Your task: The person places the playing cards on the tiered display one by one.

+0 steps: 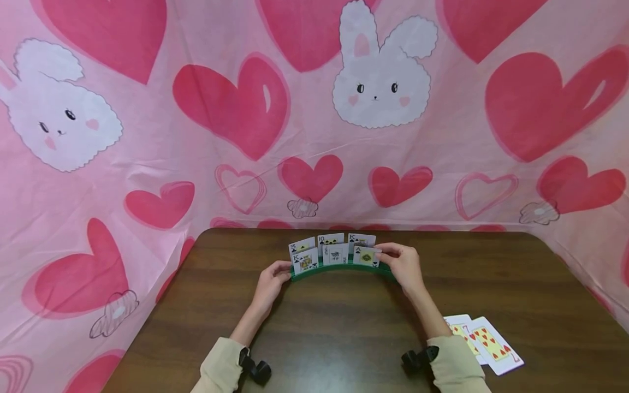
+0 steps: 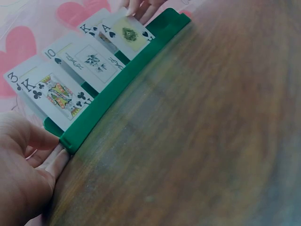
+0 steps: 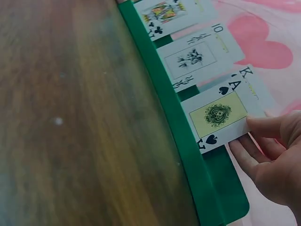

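Observation:
A curved green card holder stands on the table with playing cards upright in two rows. Its front row has the king of clubs, a joker and the ace of spades. Behind them show a three, the ten of spades and a king, each partly hidden. My left hand grips the holder's left end between thumb and fingers. At the other side my right hand pinches the right edge of the ace, its lower edge in the holder.
Two overlapping cards with red hearts, one of them a seven, lie face up on the brown wooden table beside my right sleeve. A pink cloth with hearts and rabbits hangs behind the table's far edge.

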`<state>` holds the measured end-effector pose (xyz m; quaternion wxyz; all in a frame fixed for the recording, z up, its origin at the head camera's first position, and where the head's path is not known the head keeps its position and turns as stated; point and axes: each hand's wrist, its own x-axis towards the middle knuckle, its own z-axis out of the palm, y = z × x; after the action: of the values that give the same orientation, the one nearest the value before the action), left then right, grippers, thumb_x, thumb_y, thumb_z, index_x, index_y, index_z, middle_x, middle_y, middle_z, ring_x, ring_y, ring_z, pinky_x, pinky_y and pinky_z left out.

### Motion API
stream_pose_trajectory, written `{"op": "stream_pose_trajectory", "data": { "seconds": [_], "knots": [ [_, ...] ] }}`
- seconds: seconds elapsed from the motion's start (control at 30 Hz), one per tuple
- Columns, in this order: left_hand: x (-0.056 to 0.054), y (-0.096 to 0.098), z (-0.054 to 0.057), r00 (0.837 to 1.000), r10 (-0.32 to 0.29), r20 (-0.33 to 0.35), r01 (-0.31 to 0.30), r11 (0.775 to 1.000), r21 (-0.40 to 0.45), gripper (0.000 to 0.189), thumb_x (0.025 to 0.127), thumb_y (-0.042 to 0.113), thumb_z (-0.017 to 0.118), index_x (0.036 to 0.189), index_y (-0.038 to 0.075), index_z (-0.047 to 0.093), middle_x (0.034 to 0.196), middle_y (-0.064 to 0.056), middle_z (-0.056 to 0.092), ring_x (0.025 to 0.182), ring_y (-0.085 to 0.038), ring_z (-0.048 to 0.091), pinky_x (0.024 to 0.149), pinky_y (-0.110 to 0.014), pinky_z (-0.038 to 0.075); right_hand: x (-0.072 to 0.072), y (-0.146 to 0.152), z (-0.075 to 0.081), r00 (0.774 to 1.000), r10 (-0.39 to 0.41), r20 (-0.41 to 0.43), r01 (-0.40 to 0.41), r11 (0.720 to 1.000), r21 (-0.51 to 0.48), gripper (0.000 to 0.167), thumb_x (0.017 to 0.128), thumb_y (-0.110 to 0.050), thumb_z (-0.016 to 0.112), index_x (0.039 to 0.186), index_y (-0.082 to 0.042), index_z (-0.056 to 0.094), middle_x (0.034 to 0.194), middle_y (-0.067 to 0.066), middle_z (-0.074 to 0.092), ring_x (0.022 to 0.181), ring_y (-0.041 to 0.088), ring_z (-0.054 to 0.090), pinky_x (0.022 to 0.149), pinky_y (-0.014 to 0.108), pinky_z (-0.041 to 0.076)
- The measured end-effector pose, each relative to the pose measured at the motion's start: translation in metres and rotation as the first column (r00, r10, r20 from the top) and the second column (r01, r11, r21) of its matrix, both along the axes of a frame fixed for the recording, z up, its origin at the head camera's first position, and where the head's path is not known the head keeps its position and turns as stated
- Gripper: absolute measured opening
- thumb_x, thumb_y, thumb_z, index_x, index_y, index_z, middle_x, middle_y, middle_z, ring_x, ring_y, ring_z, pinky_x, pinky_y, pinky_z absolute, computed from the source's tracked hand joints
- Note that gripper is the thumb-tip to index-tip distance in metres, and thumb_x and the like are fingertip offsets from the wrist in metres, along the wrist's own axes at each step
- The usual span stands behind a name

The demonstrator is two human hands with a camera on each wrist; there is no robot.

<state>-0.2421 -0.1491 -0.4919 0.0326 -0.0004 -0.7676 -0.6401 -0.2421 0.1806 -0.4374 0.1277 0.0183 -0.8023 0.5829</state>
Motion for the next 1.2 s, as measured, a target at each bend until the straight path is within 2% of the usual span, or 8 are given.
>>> {"op": "stream_pose_trajectory", "data": {
  "seconds": [0.13, 0.27, 0.37, 0.5, 0.6, 0.73, 0.87, 1.2],
  "knots": [
    [0.0, -0.001, 0.002, 1.0, -0.009, 0.012, 0.009, 1.0, 0.011, 0.026, 0.098, -0.003, 0.057, 0.121, -0.006, 0.069, 0.122, -0.02, 0.069, 0.11, -0.027, 0.063, 0.093, -0.033, 0.047, 0.008, 0.014, 0.009, 0.998, 0.012, -0.066, -0.004, 0.993, 0.114, 0.024, 0.092, -0.006, 0.078, 0.113, 0.005, 0.076, 0.103, 0.019, 0.077, 0.084, 0.004, 0.068, 0.074, 0.013, 0.049],
    [0.0, -0.003, 0.001, 1.0, -0.002, 0.027, 0.001, 1.0, 0.011, 0.026, 0.099, -0.002, 0.057, 0.122, -0.005, 0.069, 0.123, -0.019, 0.069, 0.109, -0.026, 0.063, 0.092, -0.031, 0.046, 0.023, 0.048, 0.018, 0.994, 0.073, -0.078, -0.047, 0.956, 0.291, 0.028, 0.091, -0.007, 0.079, 0.117, 0.003, 0.074, 0.105, 0.017, 0.077, 0.094, 0.021, 0.073, 0.077, 0.017, 0.052],
    [0.001, -0.002, 0.001, 1.0, 0.0, 0.019, 0.0, 1.0, 0.006, 0.027, 0.099, -0.002, 0.057, 0.122, -0.006, 0.068, 0.123, -0.02, 0.068, 0.109, -0.026, 0.063, 0.091, -0.03, 0.046, 0.036, 0.085, 0.018, 0.977, 0.209, 0.03, -0.2, 0.87, 0.45, 0.038, 0.087, -0.009, 0.083, 0.121, 0.003, 0.07, 0.112, 0.019, 0.073, 0.102, 0.035, 0.069, 0.083, 0.035, 0.057],
    [0.0, -0.001, 0.002, 1.0, -0.006, 0.014, 0.006, 1.0, -0.001, 0.027, 0.098, -0.003, 0.057, 0.122, -0.007, 0.068, 0.123, -0.021, 0.068, 0.109, -0.026, 0.063, 0.09, -0.03, 0.046, 0.055, 0.135, 0.011, 0.895, 0.368, 0.252, -0.445, 0.702, 0.556, 0.057, 0.076, -0.011, 0.091, 0.123, 0.005, 0.064, 0.119, 0.023, 0.062, 0.11, 0.048, 0.057, 0.089, 0.06, 0.05],
    [-0.001, -0.001, 0.002, 1.0, -0.011, 0.018, 0.011, 1.0, -0.003, 0.027, 0.098, -0.003, 0.056, 0.122, -0.007, 0.068, 0.124, -0.021, 0.068, 0.109, -0.027, 0.063, 0.091, -0.031, 0.046, 0.069, 0.164, 0.005, 0.854, 0.387, 0.348, -0.52, 0.636, 0.569, 0.064, 0.068, -0.011, 0.094, 0.122, 0.0, 0.062, 0.12, 0.02, 0.052, 0.11, 0.049, 0.048, 0.085, 0.06, 0.046],
    [-0.001, -0.003, 0.003, 1.0, -0.009, 0.023, 0.009, 1.0, 0.008, 0.027, 0.099, -0.003, 0.056, 0.122, -0.006, 0.068, 0.124, -0.021, 0.068, 0.11, -0.027, 0.062, 0.093, -0.033, 0.046, 0.082, 0.183, -0.004, 0.85, 0.381, 0.364, -0.526, 0.631, 0.569, 0.063, 0.066, -0.011, 0.094, 0.119, -0.013, 0.06, 0.12, 0.015, 0.046, 0.107, 0.043, 0.041, 0.08, 0.048, 0.038],
    [0.0, -0.003, 0.003, 0.999, -0.023, 0.028, 0.023, 1.0, 0.021, 0.028, 0.1, -0.002, 0.055, 0.125, -0.006, 0.067, 0.126, -0.021, 0.067, 0.112, -0.027, 0.061, 0.095, -0.035, 0.045, 0.09, 0.185, -0.012, 0.88, 0.365, 0.303, -0.474, 0.642, 0.603, 0.052, 0.067, -0.014, 0.094, 0.106, -0.019, 0.06, 0.113, 0.009, 0.047, 0.104, 0.038, 0.043, 0.079, 0.044, 0.035],
    [0.001, -0.001, 0.003, 1.0, -0.018, 0.019, 0.017, 1.0, 0.021, 0.027, 0.099, -0.003, 0.056, 0.123, -0.007, 0.067, 0.125, -0.022, 0.067, 0.113, -0.03, 0.062, 0.094, -0.033, 0.046, 0.09, 0.18, -0.009, 0.922, 0.322, 0.217, -0.384, 0.679, 0.626, 0.04, 0.079, -0.008, 0.087, 0.097, -0.011, 0.051, 0.088, 0.0, 0.057, 0.077, 0.01, 0.049, 0.063, 0.027, 0.039]
  ]
}}
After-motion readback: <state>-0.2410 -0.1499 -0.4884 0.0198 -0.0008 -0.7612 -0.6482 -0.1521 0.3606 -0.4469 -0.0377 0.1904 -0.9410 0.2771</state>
